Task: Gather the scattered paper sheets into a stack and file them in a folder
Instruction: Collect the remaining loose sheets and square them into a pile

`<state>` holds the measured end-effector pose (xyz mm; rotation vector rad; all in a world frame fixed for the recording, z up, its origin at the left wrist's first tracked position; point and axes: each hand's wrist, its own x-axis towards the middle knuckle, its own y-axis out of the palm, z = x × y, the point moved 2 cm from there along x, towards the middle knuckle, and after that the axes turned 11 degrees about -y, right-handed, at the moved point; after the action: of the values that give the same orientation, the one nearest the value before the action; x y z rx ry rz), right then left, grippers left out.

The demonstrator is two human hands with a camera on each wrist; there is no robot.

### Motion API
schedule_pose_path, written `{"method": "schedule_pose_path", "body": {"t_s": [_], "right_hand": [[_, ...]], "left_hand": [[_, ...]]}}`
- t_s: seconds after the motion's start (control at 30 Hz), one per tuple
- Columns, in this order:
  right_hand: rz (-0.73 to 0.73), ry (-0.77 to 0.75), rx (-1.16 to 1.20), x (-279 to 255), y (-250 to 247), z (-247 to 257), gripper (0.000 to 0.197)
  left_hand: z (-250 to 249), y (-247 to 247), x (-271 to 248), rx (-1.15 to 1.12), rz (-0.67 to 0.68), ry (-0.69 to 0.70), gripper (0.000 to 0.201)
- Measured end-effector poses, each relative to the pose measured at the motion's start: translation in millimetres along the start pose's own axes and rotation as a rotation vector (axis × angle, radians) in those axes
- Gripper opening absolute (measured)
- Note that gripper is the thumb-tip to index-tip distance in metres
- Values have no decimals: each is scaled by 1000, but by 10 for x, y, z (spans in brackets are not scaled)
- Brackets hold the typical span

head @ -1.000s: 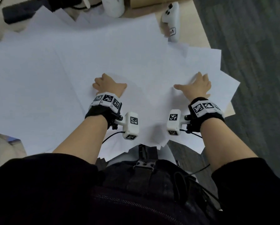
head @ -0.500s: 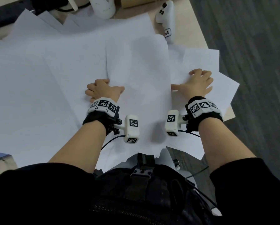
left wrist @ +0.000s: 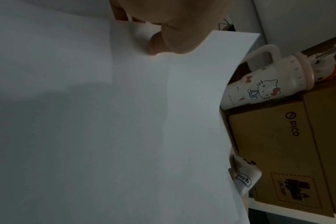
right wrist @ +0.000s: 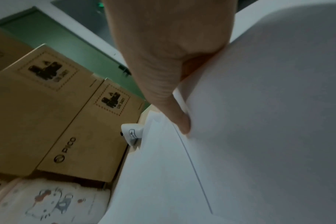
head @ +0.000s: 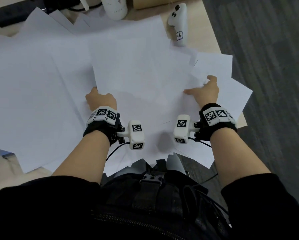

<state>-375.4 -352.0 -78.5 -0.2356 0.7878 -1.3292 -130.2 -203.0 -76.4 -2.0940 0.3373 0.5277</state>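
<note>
Both hands grip one bunch of paper sheets, left hand at its left edge, right hand at its right.

Plain white rectangular paper sheets lie fanned and overlapping at many angles across the pale wooden counter, some corners jutting past its near and right edges. On top of this spread, a small bundle of sheets is lifted slightly, its side edges curling upward.
</note>
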Motion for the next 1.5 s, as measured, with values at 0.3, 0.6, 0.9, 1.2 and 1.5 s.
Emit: {"method": "schedule_pose_path", "body": {"t_s": [0.3,0.6,0.9,1.2,1.5], "right_hand": [[202,81,73,-237,47,-293,16],[360,206,-129,-491,110,-306,33],[-109,18,-56,-529,165,-208,28],[225,-34,41,-463,441,20,33],[-119,-287,50,-345,470,255,37]], "left_hand": [[98,-75,-87,38,2,-3,23],[143,-278,-25,67,-65,71,23],[170,-335,199,38,-42,54,36],[158,-319,405,81,1,75,32],[32,-367,542,51,-93,39,41]]}}
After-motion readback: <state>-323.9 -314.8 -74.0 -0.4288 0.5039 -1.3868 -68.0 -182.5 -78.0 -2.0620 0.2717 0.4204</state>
